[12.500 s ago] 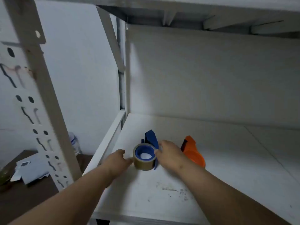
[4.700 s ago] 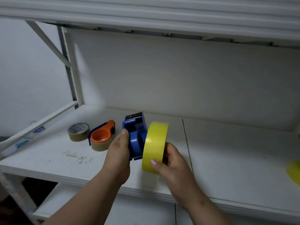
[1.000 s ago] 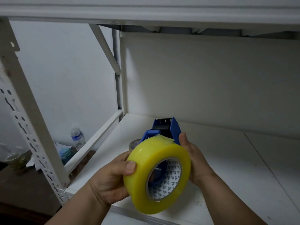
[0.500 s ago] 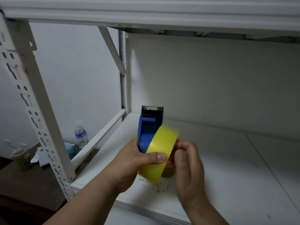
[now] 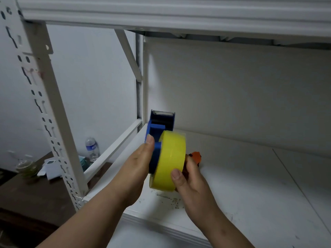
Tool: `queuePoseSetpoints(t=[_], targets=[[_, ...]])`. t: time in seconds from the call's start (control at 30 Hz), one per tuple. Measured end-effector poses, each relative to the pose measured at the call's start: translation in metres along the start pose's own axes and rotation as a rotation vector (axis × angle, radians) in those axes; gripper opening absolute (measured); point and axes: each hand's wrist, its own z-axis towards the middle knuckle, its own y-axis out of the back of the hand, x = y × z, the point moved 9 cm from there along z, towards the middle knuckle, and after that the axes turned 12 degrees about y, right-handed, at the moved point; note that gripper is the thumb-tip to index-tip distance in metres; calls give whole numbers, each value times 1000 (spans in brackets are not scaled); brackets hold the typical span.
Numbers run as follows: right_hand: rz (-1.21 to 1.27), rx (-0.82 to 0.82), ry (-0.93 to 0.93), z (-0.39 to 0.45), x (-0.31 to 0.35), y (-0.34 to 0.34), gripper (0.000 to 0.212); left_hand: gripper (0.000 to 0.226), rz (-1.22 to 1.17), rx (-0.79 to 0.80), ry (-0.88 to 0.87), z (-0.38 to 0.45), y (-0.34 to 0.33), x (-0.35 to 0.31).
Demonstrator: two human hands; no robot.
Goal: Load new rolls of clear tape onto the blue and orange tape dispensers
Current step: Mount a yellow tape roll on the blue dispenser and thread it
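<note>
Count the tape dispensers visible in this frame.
2. The blue plastic tape dispenser is held up in the hands above the white shelf; the orange plastic tape dispenser lies on the shelf behind, mostly hidden.

Two dispensers, blue dispenser and orange dispenser; one tape roll; one bottle

Both forearms reach forward, raised; the left hand cups its load with fingers extended, the right hand curls, thumb on top.

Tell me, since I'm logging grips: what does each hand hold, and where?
The left hand holds the blue dispenser by its side. The right hand grips the yellow tape roll at its lower rim.
</note>
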Motion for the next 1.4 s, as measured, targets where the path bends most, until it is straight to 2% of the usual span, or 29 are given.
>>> queuePoseSetpoints(t=[0.13, 0.3, 0.4, 0.67, 0.87, 0.97, 1.07, 1.13, 1.27, 1.4], targets=[[-149, 0, 50, -2, 1, -9, 38, 58, 72, -4, 7, -5, -1, 5], [-133, -17, 67, -5, -3, -16, 40, 66, -47, 23, 73, -6, 2, 14], [-145, -54, 54, -7, -4, -19, 35, 62, -85, 13, 54, -5, 5, 18], [-142, -143, -41, -12, -10, -26, 28, 58, -22, -188, -48, -11, 18, 18], [-51, -138, -89, -11, -12, -31, 31, 86, -49, -249, -106, -18, 25, 9], [36, -135, -105, -9, -13, -30, 31, 76, -34, -227, -118, -18, 23, 2], [105, -131, -118, -8, -15, -31, 25, 42, -85, -202, -60, -11, 25, 5], [146, -143, -135, -7, -18, -32, 21, 29, -94, -215, -30, -9, 28, 7], [162, -208, -150, -5, -23, -30, 18, 28, -90, -263, -15, -8, 31, 12], [169, -236, -186, -5, -31, -28, 28, 28, -38, -251, -20, -9, 33, 9]])
